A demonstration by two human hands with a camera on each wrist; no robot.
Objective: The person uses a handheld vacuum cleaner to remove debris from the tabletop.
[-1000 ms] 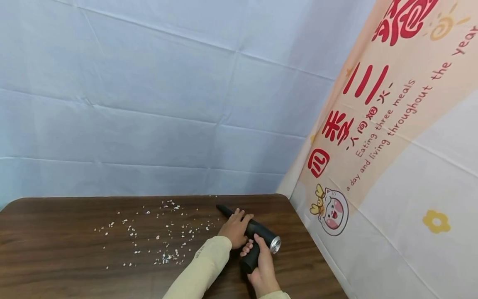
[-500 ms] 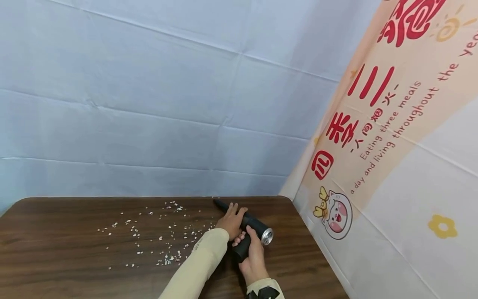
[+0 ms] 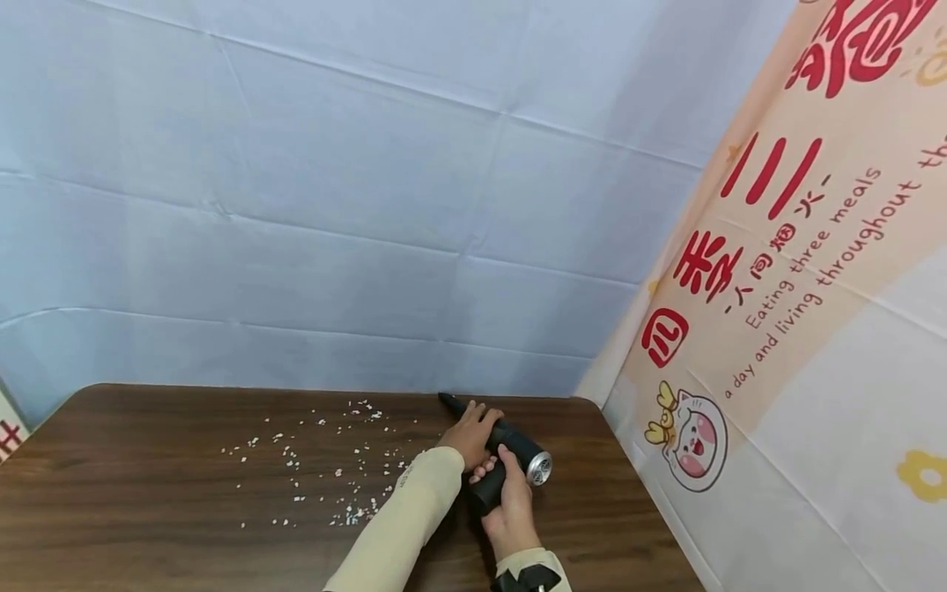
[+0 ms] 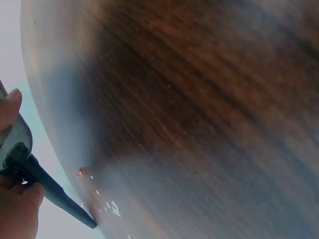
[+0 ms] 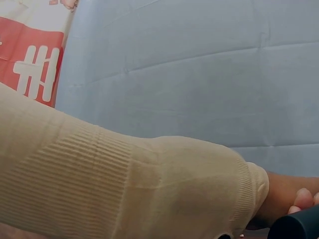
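Note:
A black handheld vacuum cleaner (image 3: 522, 446) with a silver rear end lies across both hands at the right of the table. Its slim nozzle (image 3: 451, 403) points to the far left and reaches the table's back edge in the head view. My right hand (image 3: 512, 503) grips the handle (image 3: 486, 492). Around the front of the body, my left hand (image 3: 471, 434) holds on, thumb and fingers either side of a see-through dust cup (image 4: 19, 141) in the left wrist view. White crumbs (image 3: 353, 515) are scattered over the wood, left of the nozzle.
The dark wooden table (image 3: 163, 477) ends at a pale blue cloth wall (image 3: 333, 247). A printed cloth (image 3: 777, 329) with red characters closes off the right side. My left sleeve (image 3: 407, 518) crosses in front of some crumbs.
The vacuum cleaner, with both hands on it, has shifted a little away from me and to the left. The head view has turned slightly. Both grips stay the same.

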